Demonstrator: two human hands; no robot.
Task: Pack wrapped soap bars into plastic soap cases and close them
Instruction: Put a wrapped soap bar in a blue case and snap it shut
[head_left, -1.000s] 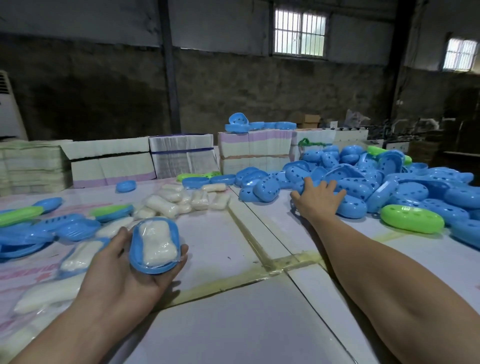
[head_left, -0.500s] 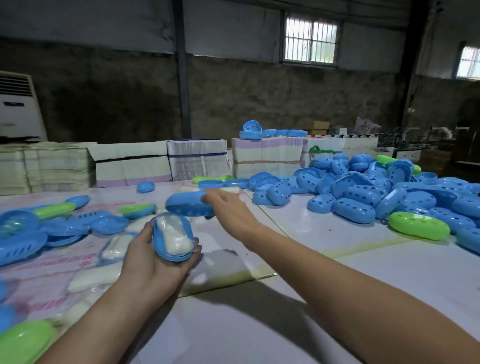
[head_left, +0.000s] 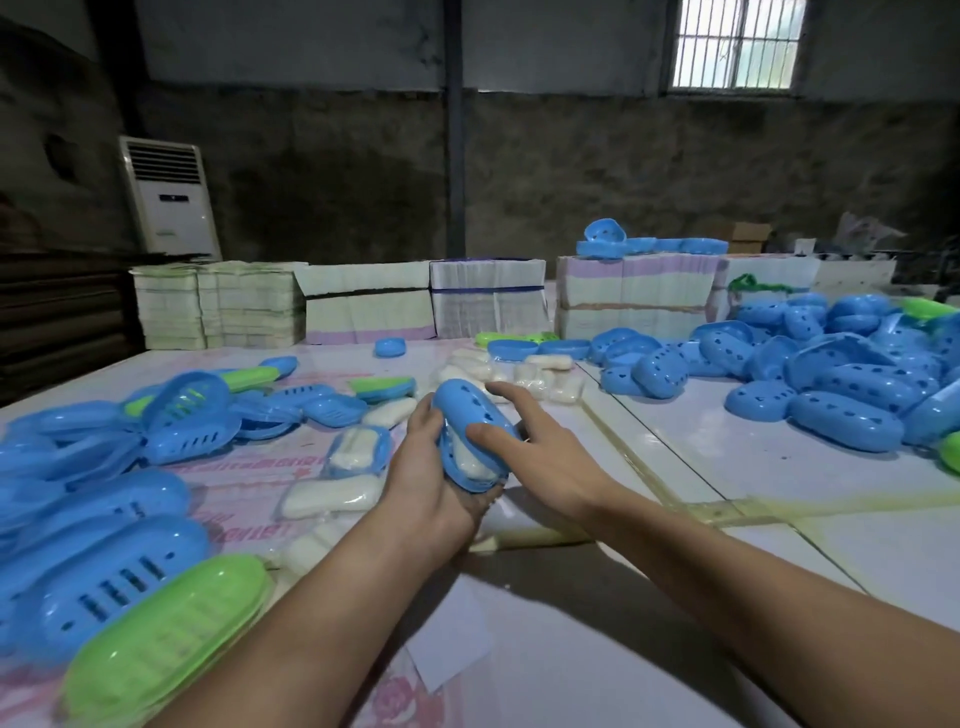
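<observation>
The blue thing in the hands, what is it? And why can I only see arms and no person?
The camera sits on the person's head and looks down, so you see only their two arms. The left hand holds the bottom half of a blue soap case with a white wrapped soap bar inside. The right hand is setting the blue lid with holes on top; it is not closed yet. On the table lie more soap bars, a pile of lids on the right, and blue and green cases on the left. Stacks of paper stand at the back.
</observation>
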